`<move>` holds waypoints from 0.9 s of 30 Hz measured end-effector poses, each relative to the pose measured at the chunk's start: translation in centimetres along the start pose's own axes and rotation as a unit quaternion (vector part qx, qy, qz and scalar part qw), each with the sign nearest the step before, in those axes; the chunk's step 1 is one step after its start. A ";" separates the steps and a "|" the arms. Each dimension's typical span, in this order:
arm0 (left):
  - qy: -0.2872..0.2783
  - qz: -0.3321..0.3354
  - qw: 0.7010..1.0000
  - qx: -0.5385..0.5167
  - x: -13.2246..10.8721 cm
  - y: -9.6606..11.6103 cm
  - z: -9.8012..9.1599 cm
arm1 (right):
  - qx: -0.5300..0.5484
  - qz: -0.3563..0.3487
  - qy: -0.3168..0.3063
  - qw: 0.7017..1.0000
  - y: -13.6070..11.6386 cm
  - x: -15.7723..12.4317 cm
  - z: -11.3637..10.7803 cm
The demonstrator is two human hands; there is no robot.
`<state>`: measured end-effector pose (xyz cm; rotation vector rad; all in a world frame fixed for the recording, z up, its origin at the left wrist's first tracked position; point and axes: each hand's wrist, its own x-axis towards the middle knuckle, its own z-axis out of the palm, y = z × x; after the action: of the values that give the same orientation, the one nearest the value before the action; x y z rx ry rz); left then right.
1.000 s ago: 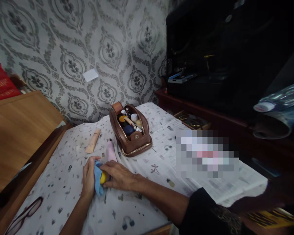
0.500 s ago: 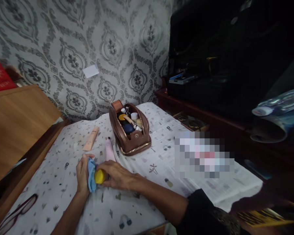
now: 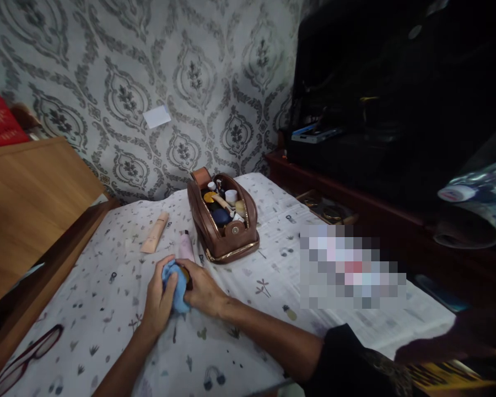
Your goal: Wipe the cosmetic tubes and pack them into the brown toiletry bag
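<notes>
My left hand [image 3: 159,300] is closed round a crumpled blue cloth [image 3: 177,293], its thumb lying over the front. The cloth is pressed against a small round yellow container [image 3: 186,273], which my right hand [image 3: 204,289] grips from the right side. Most of the container is hidden by cloth and fingers. Just behind my hands lies a pale pink tube [image 3: 186,246] with a dark cap. A peach tube [image 3: 156,234] rests farther left. Beyond them stands an unzipped brown toiletry bag [image 3: 231,246], packed with small jars, tubes and other cosmetics.
A patterned white cloth [image 3: 119,270] covers the table. Red-framed glasses [image 3: 28,358] lie front left, beside a wooden panel [image 3: 37,187]. At right are a blurred-out patch [image 3: 351,267], an open drawer [image 3: 326,207] and a plastic bottle [image 3: 483,184].
My left hand has brought the blue cloth right and round the yellow container, covering more of it. The container's yellow face has turned partly out of sight. The view has shifted slightly.
</notes>
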<state>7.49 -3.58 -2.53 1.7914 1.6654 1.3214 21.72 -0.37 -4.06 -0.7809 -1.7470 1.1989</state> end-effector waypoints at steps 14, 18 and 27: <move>0.052 -0.109 0.986 -0.113 2.2 1.4 -1.5 | 0.087 0.020 -0.035 0.995 -1.6 -0.4 -0.2; 0.060 -0.099 0.982 -0.150 2.9 1.1 -1.1 | 0.284 0.078 -0.001 0.956 -1.8 0.3 0.0; 0.058 0.080 0.995 -0.005 1.0 0.0 0.6 | 0.363 0.167 0.054 0.915 -1.3 0.5 0.2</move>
<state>7.86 -2.48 -2.51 1.9086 1.5976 1.5252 21.35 -0.50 -2.70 -0.6730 -0.9611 1.8384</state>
